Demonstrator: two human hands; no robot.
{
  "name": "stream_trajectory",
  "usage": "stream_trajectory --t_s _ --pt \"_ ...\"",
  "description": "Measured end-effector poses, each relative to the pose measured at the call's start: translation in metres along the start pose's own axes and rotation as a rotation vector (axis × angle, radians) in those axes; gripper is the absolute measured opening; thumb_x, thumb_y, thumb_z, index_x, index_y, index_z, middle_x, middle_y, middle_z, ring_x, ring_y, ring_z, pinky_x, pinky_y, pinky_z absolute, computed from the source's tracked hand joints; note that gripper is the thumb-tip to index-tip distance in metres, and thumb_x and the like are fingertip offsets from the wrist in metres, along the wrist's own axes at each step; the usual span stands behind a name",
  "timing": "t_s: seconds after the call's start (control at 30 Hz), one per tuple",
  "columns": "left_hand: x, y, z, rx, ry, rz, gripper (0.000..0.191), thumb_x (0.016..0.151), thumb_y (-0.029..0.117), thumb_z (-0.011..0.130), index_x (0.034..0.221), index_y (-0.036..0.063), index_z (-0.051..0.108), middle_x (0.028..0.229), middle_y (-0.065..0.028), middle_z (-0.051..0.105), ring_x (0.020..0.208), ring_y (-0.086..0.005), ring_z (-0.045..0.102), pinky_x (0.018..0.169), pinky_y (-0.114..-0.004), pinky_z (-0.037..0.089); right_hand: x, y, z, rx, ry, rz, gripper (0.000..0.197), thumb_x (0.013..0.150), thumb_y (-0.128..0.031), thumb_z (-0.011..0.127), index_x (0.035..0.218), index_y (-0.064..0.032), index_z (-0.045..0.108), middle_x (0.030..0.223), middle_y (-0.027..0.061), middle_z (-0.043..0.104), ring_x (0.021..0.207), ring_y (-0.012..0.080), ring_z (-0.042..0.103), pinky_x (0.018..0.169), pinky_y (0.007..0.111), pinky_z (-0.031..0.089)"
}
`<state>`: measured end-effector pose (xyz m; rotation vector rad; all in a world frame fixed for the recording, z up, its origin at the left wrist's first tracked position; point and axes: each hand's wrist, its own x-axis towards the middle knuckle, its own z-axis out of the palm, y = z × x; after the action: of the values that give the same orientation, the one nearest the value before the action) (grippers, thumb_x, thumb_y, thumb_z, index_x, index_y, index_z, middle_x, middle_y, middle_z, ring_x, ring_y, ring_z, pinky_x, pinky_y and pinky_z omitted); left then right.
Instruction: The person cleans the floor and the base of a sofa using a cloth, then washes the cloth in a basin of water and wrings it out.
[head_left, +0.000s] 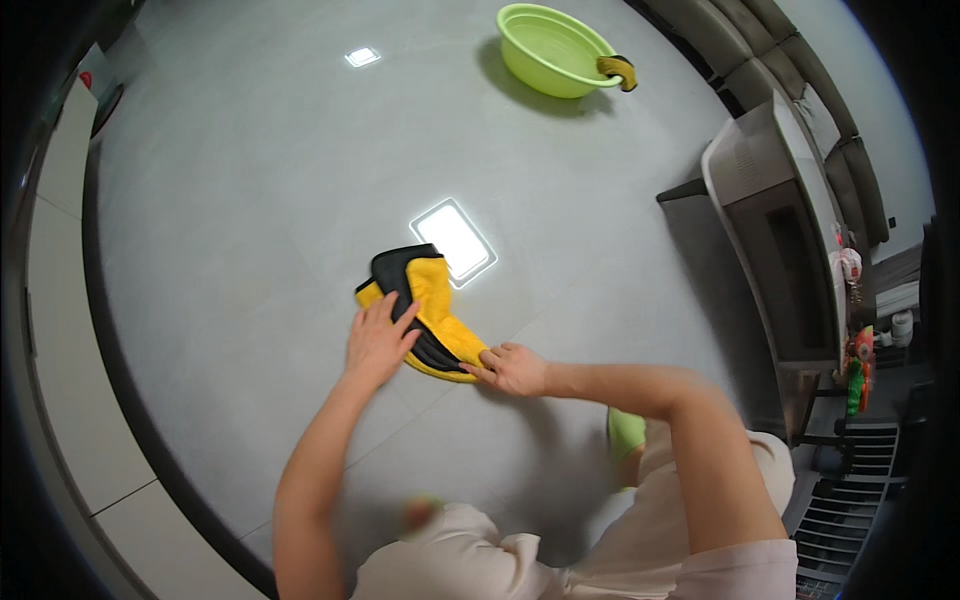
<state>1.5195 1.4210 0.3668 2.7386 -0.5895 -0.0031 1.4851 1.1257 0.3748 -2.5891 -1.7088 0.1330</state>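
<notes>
A black and yellow cleaning cloth (433, 292) lies bunched and folded on the grey tiled floor before me. My left hand (381, 341) rests on its left part with spread fingers, pressing the black side. At the cloth's lower right corner, my right hand (517, 367) pinches the edge between thumb and fingers. Farther off, a light green plastic basin (555, 45) holding water stands on the floor. Another yellow and dark cloth (618, 70) hangs over its rim.
White cabinet fronts (90, 360) with a dark base run along the left. To the right stand a low table (757, 180) with small items on it and a brown sofa (750, 60). A slatted dark rack (847, 487) is at lower right. Ceiling lights reflect on the floor.
</notes>
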Motion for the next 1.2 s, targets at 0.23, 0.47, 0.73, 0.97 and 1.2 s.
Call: stream_trajectory --t_s 0.23,0.47,0.73,0.97,1.2 --pt "0.041 0.034 0.006 0.314 -0.302 0.459 0.062 0.093 0.051 0.056 0.150 0.0345 0.038 0.161 -0.0045 0.026 0.149 -0.0312 0.019 0.121 -0.049 0.016 -0.089 0.061 -0.003 0.122 -0.290 0.011 0.050 0.089 -0.017 0.052 0.139 -0.0158 0.054 0.093 0.0094 0.057 0.069 0.0231 0.064 0.059 0.035 0.053" --pt "0.102 0.057 -0.005 0.345 -0.579 0.688 0.068 0.085 0.066 0.056 0.147 0.0444 0.040 0.163 -0.0004 0.021 0.151 -0.0297 0.013 0.121 -0.053 0.011 -0.150 0.026 0.012 0.263 0.185 0.328 0.048 0.084 -0.014 0.057 0.131 -0.0237 0.061 0.089 0.0035 0.053 0.087 0.0208 0.055 0.079 0.033 0.043" --pt "0.196 0.233 0.085 0.041 -0.348 0.615 0.065 0.087 0.063 0.056 0.144 0.0340 0.049 0.161 -0.0092 0.025 0.150 -0.0364 0.014 0.120 -0.054 0.011 -0.340 0.106 0.005 0.006 0.245 0.751 0.041 0.085 -0.017 0.055 0.123 -0.0293 0.066 0.096 0.0043 0.058 0.087 0.0251 0.057 0.078 0.041 0.045" --pt "0.196 0.393 0.164 0.012 -0.075 0.172 0.066 0.090 0.048 0.061 0.149 0.0245 0.043 0.161 -0.0166 0.022 0.148 -0.0410 0.017 0.117 -0.058 0.016 -0.344 0.155 -0.006 -0.047 0.489 1.575 0.047 0.081 -0.017 0.066 0.125 -0.0030 0.061 0.144 0.0233 0.044 0.131 0.0417 0.042 0.105 0.052 0.036" --pt "0.172 0.375 0.144 -0.072 -0.109 0.286 0.065 0.089 0.042 0.065 0.148 0.0222 0.045 0.158 -0.0180 0.029 0.146 -0.0402 0.025 0.115 -0.056 0.024 -0.265 0.198 0.027 0.060 0.474 1.609 0.101 0.083 -0.053 0.066 0.154 -0.0001 0.019 0.156 0.0353 0.013 0.147 0.0481 0.014 0.118 0.055 0.016"
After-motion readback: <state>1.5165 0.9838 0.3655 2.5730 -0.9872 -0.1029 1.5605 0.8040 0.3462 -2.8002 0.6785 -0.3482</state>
